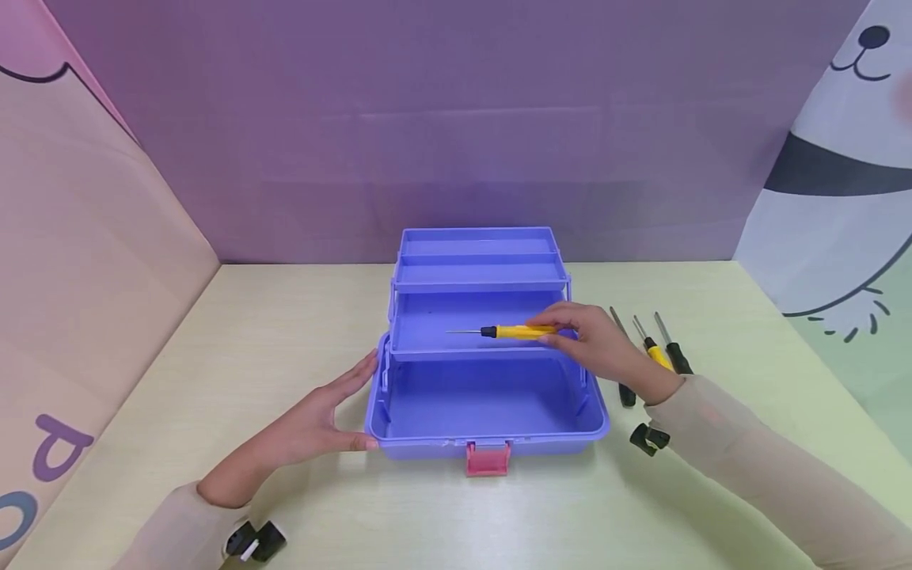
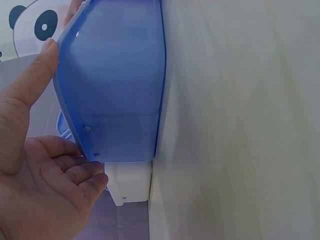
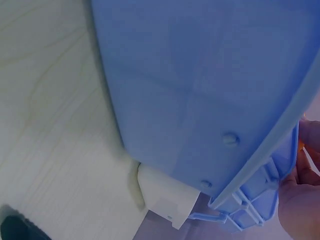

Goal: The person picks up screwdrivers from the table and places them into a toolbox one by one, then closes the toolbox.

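Note:
Over the middle tray of a blue-purple toolbox, my right hand pinches a screwdriver by its yellow handle. The thin shaft points left, roughly level, above the tray. In the right wrist view, this hand shows at the right edge, beyond the box's side wall. My left hand touches the toolbox's left side with thumb and fingers spread. From the left wrist, the thumb lies along the rim and the fingertips meet the rear corner of the wall.
Right of the box lie a yellow-handled screwdriver, a black-handled screwdriver and another black-handled tool. The toolbox stands open, its upper tray raised behind, a pink latch in front. A purple backdrop rises behind the table.

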Action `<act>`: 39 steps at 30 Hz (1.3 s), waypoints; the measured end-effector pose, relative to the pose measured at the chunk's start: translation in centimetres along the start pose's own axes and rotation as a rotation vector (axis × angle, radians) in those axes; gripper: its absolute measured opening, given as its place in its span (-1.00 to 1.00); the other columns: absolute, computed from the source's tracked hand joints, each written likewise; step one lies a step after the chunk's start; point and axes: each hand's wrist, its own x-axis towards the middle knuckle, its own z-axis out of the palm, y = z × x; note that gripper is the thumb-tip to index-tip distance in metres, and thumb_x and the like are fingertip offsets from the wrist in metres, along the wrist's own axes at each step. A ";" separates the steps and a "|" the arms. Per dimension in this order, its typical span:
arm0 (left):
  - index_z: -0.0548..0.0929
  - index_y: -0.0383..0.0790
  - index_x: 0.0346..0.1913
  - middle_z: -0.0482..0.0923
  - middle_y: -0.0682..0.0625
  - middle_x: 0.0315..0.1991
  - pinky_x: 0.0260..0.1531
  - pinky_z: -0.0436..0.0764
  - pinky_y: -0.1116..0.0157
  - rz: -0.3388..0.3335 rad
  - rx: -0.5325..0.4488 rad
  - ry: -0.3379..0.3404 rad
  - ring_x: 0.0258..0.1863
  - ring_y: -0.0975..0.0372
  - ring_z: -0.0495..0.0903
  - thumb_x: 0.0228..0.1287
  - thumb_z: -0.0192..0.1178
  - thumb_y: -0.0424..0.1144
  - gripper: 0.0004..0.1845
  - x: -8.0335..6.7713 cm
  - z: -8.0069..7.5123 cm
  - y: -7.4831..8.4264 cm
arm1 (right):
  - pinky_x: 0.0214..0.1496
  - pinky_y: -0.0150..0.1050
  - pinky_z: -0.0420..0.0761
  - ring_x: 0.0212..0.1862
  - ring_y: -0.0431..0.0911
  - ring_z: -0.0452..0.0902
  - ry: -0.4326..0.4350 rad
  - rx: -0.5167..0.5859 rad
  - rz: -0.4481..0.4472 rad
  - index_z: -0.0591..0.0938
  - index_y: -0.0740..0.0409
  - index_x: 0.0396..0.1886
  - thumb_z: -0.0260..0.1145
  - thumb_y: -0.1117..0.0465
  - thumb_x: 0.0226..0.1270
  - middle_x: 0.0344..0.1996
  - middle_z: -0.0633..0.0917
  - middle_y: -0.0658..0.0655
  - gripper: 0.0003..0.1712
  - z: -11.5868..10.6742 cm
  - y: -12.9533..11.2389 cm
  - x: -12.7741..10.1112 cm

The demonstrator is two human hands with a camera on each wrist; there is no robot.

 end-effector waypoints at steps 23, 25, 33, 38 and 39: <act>-0.03 -0.26 0.47 -0.15 -0.08 0.51 0.31 0.03 0.40 -0.011 0.005 -0.004 0.45 -0.06 -0.09 -0.01 0.44 -0.12 0.08 -0.1 0.0 -0.2 | -0.03 -0.15 0.62 -0.08 0.01 0.60 -0.126 0.070 0.042 0.66 0.29 -0.06 0.27 0.41 0.24 -0.14 0.70 0.17 -0.74 0.0 0.1 0.9; -0.03 -0.26 0.47 -0.16 -0.08 0.51 0.28 0.00 0.51 -0.008 -0.004 -0.004 0.45 -0.05 -0.10 -0.01 0.44 -0.12 0.08 -0.1 0.0 -0.3 | -0.03 -0.16 0.63 -0.09 0.02 0.60 -0.140 0.080 0.038 0.66 0.31 -0.07 0.27 0.42 0.24 -0.15 0.70 0.19 -0.74 -0.1 0.1 1.0; -0.04 -0.24 0.48 -0.17 -0.06 0.51 0.26 -0.01 0.55 -0.001 -0.008 -0.005 0.45 -0.04 -0.10 0.00 0.43 -0.12 0.07 -0.1 0.0 -0.4 | -0.17 -0.35 0.62 -0.19 -0.06 0.60 -0.223 0.138 0.056 0.67 0.34 -0.08 0.26 0.44 0.24 -0.19 0.71 0.20 -0.75 -0.5 0.7 1.6; -0.04 -0.24 0.48 -0.16 -0.06 0.51 0.29 0.01 0.47 -0.006 0.001 -0.004 0.45 -0.05 -0.10 0.00 0.43 -0.12 0.08 -0.1 0.0 -0.4 | -0.29 -0.39 0.57 -0.29 -0.11 0.55 -0.250 0.134 0.096 0.68 0.33 -0.10 0.26 0.40 0.26 -0.23 0.72 0.17 -0.77 -0.7 0.4 1.8; -0.04 -0.24 0.48 -0.16 -0.06 0.51 0.29 0.02 0.46 -0.006 0.002 -0.003 0.45 -0.05 -0.09 0.00 0.43 -0.11 0.08 -0.1 0.0 -0.4 | -0.30 -0.39 0.56 -0.30 -0.11 0.53 -0.256 0.129 0.101 0.68 0.32 -0.10 0.26 0.39 0.26 -0.24 0.72 0.17 -0.77 -0.8 0.3 1.8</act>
